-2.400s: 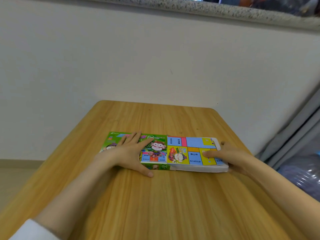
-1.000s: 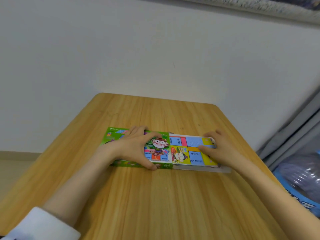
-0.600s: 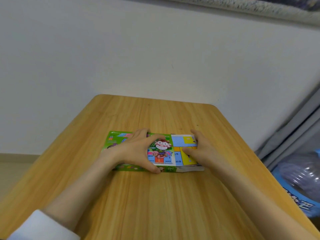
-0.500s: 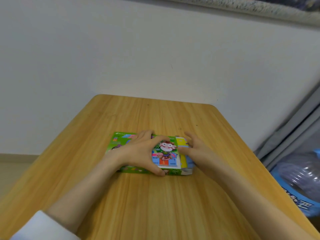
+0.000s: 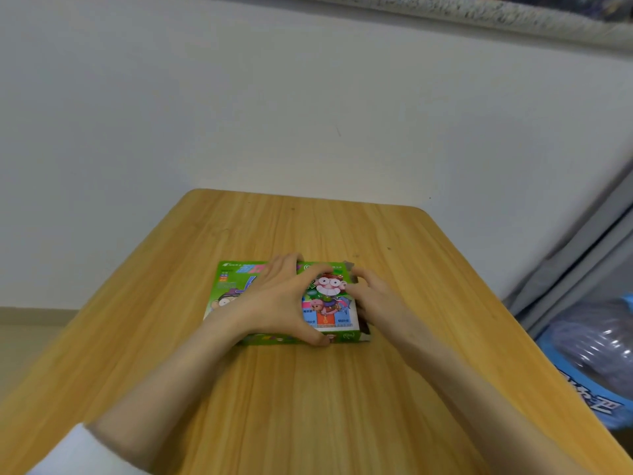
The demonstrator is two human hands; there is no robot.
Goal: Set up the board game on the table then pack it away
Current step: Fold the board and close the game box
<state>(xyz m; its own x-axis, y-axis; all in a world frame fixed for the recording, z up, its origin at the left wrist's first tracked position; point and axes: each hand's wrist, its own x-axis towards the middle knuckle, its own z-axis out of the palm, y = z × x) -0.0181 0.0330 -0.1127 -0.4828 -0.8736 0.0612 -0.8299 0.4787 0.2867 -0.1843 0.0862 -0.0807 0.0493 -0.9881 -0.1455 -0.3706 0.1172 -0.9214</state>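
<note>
Wood-grain bench [image 5: 308, 406] carries one thing of the task: a green game box [image 5: 327, 296] lying flat, with its long axis running side to side across the person's front. Everything else is placed from that box.

Left of the box and nearer the person, a white sleeve [image 5: 78, 454] ends a bare forearm that runs up to the left hand [image 5: 277, 303]. This hand lies on the lid and covers most of its middle. Its fingers are spread wide and reach the box's far edge, while its thumb hooks over the near side wall, so the hand clamps the box across its short width and pins it down.

At the right end of the box sits the right hand [image 5: 373, 299]. It is bent close against that end, with one finger lying on the lid beside the cartoon face. A grey flap [image 5: 349, 267] shows at the far right corner. I cannot tell whether this hand pinches the flap or only pushes on the end.

Since the opening is at the right end, the right hand is the nearer one for closing it, probably by pushing leftward along the long axis against the left hand's hold. Packing away looks almost finished.

Well to the right of the box, off the bench, lies a blue bag [image 5: 596, 347].
</note>
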